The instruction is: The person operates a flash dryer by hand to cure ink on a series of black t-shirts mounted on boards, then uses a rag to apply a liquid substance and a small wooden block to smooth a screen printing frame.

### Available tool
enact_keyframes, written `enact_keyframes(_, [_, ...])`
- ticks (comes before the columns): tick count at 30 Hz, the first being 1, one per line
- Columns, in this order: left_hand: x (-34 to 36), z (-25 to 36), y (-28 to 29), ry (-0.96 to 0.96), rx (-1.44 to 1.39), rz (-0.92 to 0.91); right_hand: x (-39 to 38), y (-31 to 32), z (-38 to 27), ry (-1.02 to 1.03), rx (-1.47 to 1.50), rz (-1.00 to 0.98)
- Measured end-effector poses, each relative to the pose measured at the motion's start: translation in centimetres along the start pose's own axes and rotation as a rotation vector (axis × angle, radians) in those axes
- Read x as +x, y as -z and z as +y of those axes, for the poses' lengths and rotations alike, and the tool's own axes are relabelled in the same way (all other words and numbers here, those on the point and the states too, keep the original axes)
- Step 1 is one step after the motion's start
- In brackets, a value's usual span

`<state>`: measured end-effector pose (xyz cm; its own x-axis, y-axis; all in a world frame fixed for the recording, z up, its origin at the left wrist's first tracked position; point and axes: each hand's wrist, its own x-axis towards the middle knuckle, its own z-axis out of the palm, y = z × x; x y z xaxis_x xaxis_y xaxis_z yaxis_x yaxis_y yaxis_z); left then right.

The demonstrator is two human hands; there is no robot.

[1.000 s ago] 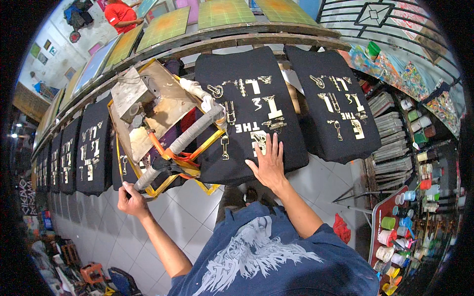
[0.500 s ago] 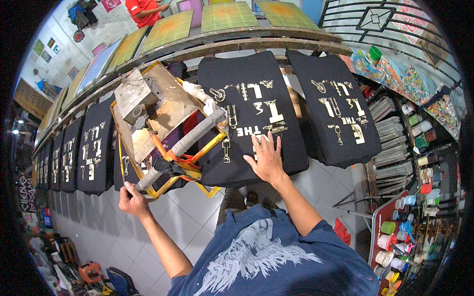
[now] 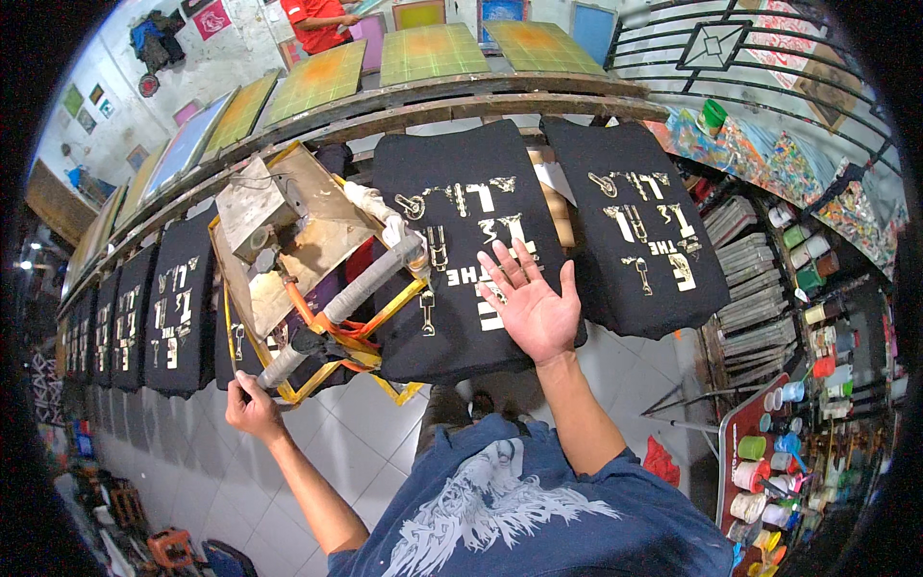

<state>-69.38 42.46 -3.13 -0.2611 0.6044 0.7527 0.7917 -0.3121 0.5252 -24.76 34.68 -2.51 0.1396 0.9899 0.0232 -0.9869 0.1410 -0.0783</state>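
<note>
My left hand (image 3: 253,406) is closed on the lower end of a grey-wrapped handle (image 3: 373,281) of a heater-like metal device (image 3: 245,207), which has a boxy housing, yellow frame and orange tubes. My right hand (image 3: 534,306) is open, palm up with fingers spread, over the lower part of a black T-shirt (image 3: 423,163) with pale printed shapes, partly covering the print. Another printed black T-shirt (image 3: 625,154) lies on a board to the right. A row of similar shirts (image 3: 183,317) runs off to the left, partly behind the device.
A long wooden rail (image 3: 413,98) carries greenish boards (image 3: 433,53); beyond it stands a person in red (image 3: 327,19). Right: stacked frames (image 3: 755,317), many small paint pots (image 3: 755,471), a colour-splattered panel (image 3: 788,183), a metal grille (image 3: 716,43). Tiled floor (image 3: 327,471) lies below.
My right hand has lifted from the shirt's print and turned from palm down to palm up. My left hand keeps its grip on the handle as the view shifts slightly.
</note>
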Motion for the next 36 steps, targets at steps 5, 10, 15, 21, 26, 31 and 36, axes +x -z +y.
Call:
enact_keyframes(5, [0.0,0.8,0.4,0.002,0.02,0.012,0.5,0.0,1.0,0.011,-0.341,-0.021])
enact_keyframes(10, [-0.1,-0.9,0.6,0.011,0.042,0.013,2.4,-3.1,6.5,0.378,-1.743,-0.322])
enact_keyframes(15, [0.4,0.7,1.2,0.009,0.042,-0.017,9.0,-6.1,13.2,0.761,-2.271,-0.866])
enact_keyframes(21, [-1.1,3.3,2.4,0.019,0.119,-0.011,12.8,-2.9,15.4,1.002,-2.194,-0.886])
enact_keyframes(26, [-2.5,4.4,4.1,0.068,0.195,-0.038,14.5,-3.1,16.2,0.904,-2.153,-0.994])
enact_keyframes(31, [-1.2,-0.3,5.0,0.018,0.249,0.016,14.5,-3.5,20.2,0.916,-2.104,-0.94])
enact_keyframes(36, [-1.1,-2.4,6.2,-0.075,0.248,-0.054,13.8,-3.5,21.2,0.915,-2.138,-0.839])
